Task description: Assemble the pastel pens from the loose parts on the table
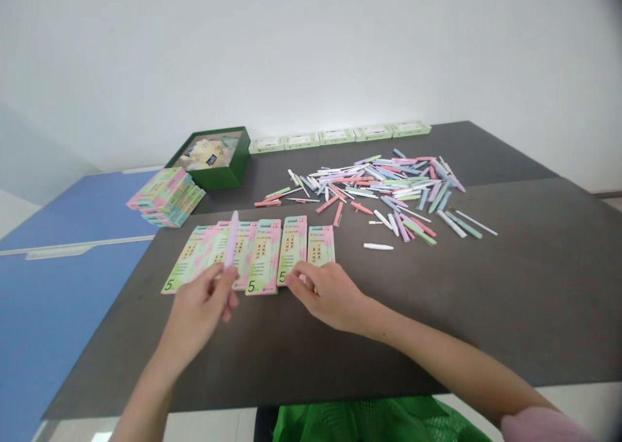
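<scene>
So the left hand (200,309) has a lilac pen (232,241) pinched between thumb and fingers, pointing up, tip away from the person. It's right in front of a row of flat pink-and-green packs (264,254) laid out on the dark tabletop (461,312). The right hand (335,296) is curled up by the near end of the rightmost packs — can't tell if there's anything tucked in its fingers.

Further back there's a big messy heap of pastel pens and pen parts (393,181), with one white piece (378,247) lying a bit nearer. Over on the left, a stack of similar packs (165,196) sits just beside an open green box (226,177) — plastic bags (207,153) inside. Five pale green cartons (337,136) line the back edge.
</scene>
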Motion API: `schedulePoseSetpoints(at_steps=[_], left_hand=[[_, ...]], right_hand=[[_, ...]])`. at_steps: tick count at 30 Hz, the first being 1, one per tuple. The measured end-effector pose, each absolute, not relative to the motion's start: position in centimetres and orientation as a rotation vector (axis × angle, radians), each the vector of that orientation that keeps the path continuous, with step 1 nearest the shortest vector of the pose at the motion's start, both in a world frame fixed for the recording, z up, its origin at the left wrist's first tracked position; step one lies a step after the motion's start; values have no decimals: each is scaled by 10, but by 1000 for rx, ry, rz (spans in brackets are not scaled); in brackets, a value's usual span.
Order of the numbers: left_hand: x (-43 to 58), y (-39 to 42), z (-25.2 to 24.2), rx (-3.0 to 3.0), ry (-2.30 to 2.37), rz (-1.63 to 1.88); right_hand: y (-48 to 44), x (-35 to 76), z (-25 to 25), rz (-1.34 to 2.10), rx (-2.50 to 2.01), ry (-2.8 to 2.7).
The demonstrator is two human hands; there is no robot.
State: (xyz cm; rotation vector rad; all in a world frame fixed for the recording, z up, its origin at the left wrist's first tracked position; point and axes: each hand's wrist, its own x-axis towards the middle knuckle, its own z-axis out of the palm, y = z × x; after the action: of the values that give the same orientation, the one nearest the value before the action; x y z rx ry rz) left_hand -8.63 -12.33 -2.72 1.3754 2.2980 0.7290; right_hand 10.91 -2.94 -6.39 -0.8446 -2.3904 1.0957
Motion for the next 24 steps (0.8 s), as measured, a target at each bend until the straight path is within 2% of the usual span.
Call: schedulePoseSetpoints(at_steps=[8, 15, 24], left_hand=[[-166, -107, -8, 1362, 2717, 492], [-182, -70, -21, 1164, 2966, 241], [-195, -153, -21, 693, 3037, -42]], right_hand=[[-4, 170, -95, 743, -1136, -2352], [-22, 174, -127, 411, -956, -2440], [-24, 219, -146, 96, -941, -2185]])
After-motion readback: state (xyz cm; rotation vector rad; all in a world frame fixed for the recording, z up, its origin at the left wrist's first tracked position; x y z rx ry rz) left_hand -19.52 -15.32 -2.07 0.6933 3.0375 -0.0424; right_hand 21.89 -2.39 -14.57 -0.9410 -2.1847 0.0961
